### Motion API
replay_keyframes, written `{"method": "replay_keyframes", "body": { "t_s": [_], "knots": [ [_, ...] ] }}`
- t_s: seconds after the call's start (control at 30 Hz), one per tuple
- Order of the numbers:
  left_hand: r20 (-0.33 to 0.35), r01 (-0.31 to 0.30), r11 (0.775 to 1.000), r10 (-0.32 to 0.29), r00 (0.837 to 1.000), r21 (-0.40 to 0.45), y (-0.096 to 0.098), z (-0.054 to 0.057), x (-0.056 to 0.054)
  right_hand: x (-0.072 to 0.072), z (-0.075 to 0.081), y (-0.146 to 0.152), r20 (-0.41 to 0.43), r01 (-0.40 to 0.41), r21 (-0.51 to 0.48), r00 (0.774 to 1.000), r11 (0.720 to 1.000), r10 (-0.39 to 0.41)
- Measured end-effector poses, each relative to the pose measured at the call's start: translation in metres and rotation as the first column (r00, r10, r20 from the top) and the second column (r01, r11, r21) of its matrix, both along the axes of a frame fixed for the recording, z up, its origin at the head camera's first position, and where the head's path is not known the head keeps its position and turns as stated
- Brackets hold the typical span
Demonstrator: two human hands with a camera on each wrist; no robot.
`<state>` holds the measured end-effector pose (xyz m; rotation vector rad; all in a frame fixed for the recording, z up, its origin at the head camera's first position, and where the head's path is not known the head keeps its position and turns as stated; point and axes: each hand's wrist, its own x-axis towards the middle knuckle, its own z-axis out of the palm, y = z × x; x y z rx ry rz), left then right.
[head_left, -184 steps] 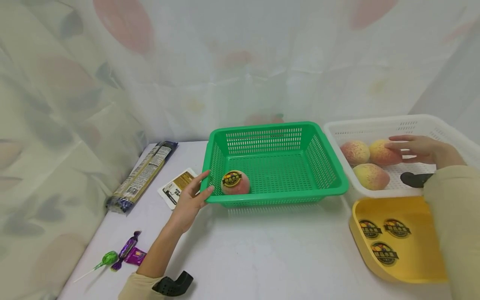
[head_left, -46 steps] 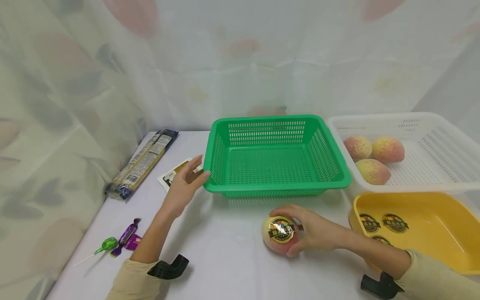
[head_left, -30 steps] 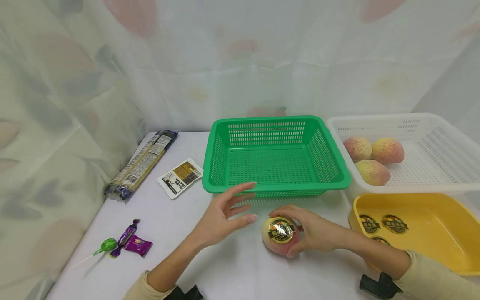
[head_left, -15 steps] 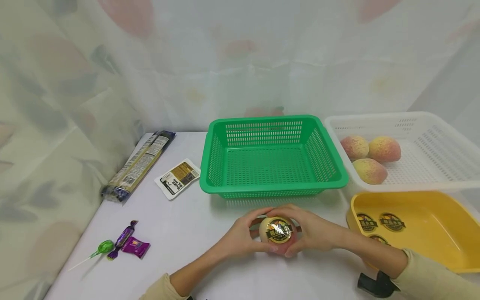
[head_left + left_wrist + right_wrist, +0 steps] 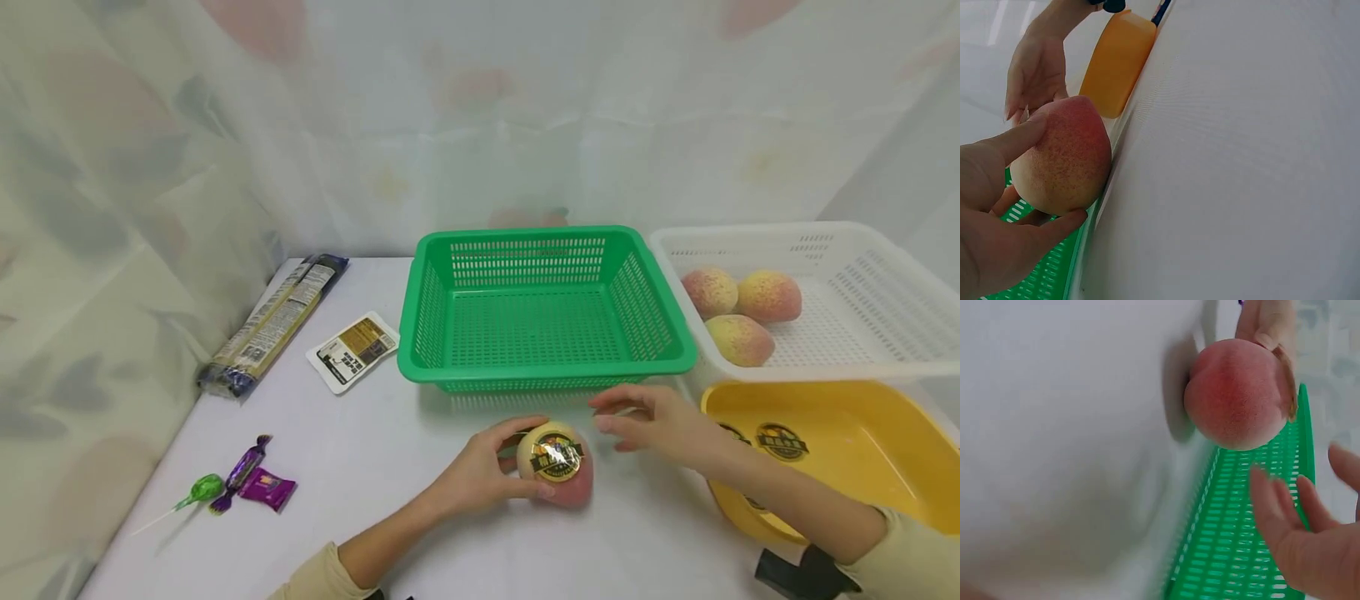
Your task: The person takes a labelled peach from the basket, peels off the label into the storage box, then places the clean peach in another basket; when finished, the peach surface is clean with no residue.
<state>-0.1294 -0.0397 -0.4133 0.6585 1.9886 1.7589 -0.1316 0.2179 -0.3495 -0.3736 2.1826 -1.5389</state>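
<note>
A pink and cream peach [image 5: 576, 490] with a round black-and-gold sticker [image 5: 557, 456] on its upper side is held in my left hand [image 5: 480, 471], thumb in front and fingers behind. The left wrist view shows the same peach [image 5: 1072, 162] between thumb and fingertips. My right hand [image 5: 660, 423] is off to the peach's right, fingers spread and loosely bent, with nothing in it. In the right wrist view the right hand [image 5: 1310, 537] stands apart from the peach [image 5: 1238, 394]. Behind both hands is a green basket [image 5: 547, 372] with nothing inside.
A white basket [image 5: 862, 371] at the right holds 3 peaches [image 5: 768, 296]. In front of it, a yellow tub [image 5: 862, 450] has stickers [image 5: 782, 442] inside. At left lie a long packet [image 5: 273, 325], a flat pouch [image 5: 354, 352], a lollipop [image 5: 206, 488] and wrapped candies [image 5: 267, 489].
The peach came out of the green basket to the table front in my right hand. My left hand left the basket rim and took hold of it; my right hand then let go and moved right.
</note>
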Motion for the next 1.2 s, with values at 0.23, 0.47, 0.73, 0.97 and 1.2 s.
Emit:
{"method": "replay_keyframes", "body": {
  "t_s": [0.23,0.47,0.73,0.97,1.2],
  "knots": [
    [-0.003,0.001,1.000,-0.001,1.000,0.003,0.001,-0.001,-0.001,0.001,-0.005,-0.002,0.434,0.039,-0.171,0.900,0.984,0.040],
    [-0.005,0.009,1.000,-0.009,1.000,0.000,0.001,-0.003,-0.001,-0.001,-0.003,-0.017,0.422,0.044,-0.069,0.907,0.997,-0.010],
    [-0.002,0.016,1.000,-0.016,1.000,-0.007,0.002,-0.001,-0.001,0.001,0.005,-0.025,0.327,0.064,-0.026,0.944,0.998,-0.052],
    [0.017,0.011,1.000,-0.011,1.000,-0.005,0.002,0.000,-0.001,-0.002,0.020,-0.008,0.273,0.060,-0.025,0.961,0.998,-0.051],
    [0.028,0.006,1.000,-0.006,1.000,0.005,-0.001,0.000,0.000,-0.014,0.038,0.063,0.251,0.012,0.005,0.968,1.000,-0.013]
  ]
}}
